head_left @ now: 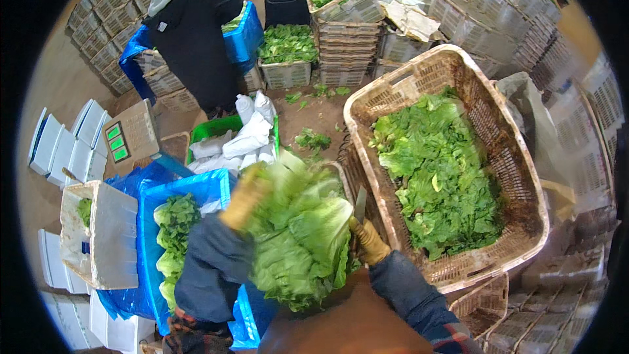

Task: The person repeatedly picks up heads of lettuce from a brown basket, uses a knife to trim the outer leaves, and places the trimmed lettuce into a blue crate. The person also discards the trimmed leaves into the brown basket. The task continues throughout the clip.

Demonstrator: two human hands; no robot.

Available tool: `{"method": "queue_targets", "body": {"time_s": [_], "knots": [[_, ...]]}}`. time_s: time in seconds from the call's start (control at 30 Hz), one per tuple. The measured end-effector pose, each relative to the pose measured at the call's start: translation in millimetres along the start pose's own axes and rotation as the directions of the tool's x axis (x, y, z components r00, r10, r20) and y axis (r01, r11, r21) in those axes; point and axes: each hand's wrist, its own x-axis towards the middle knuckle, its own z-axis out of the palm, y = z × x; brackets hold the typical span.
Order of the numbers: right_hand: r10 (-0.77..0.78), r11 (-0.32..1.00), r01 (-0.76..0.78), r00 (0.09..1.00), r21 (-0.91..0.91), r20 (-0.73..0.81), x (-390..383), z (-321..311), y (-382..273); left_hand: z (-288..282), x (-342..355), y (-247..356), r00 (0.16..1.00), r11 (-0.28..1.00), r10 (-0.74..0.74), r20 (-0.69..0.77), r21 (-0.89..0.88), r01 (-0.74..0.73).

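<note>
My left hand point(246, 196), in a yellow glove and smeared by motion, is at the upper left of a large, leafy green lettuce point(295, 249) in front of me; its finger positions are unclear. My right gloved hand point(370, 239) is closed on a knife point(360, 203) with its blade pointing up, right beside the lettuce. A blue-lined crate point(151, 206) of lettuce lies to the left. On the right, a large tan plastic crate point(511, 236) holds loose green leaves.
A green crate point(190, 134) holds white packets near a scale point(128, 131). A white foam box point(105, 262) stands left. A person in dark clothing point(190, 39) and another with red gloves point(282, 0) work beyond, among stacked crates point(347, 46). Leaves litter the floor point(304, 111).
</note>
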Motion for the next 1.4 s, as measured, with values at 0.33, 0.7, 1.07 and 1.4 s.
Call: {"method": "queue_targets", "body": {"time_s": [0.33, 0.7, 1.07, 1.4], "knots": [[0.059, 0.997, -0.053, 0.992, -0.049, 0.111, 8, 19, 5, 39, -125, -125, 0.879, 0.800, 0.298, -0.373, 0.599, -0.017], [-0.275, 0.280, 0.580, 0.812, -0.765, 0.515, 26, 63, -86, -38, -118, -81, 0.856, 0.885, -0.118, -0.502, -0.444, -0.138], [-0.123, 0.003, 0.552, 0.827, -0.834, 0.548, -18, 62, -3, 7, -150, -174, 0.789, 0.290, -0.460, -0.408, -0.909, -0.300], [-0.112, 0.463, 0.439, 0.891, -0.770, 0.440, 21, 48, 21, -12, -136, -208, 0.713, 0.904, -0.384, -0.586, -0.395, 0.162]]}}
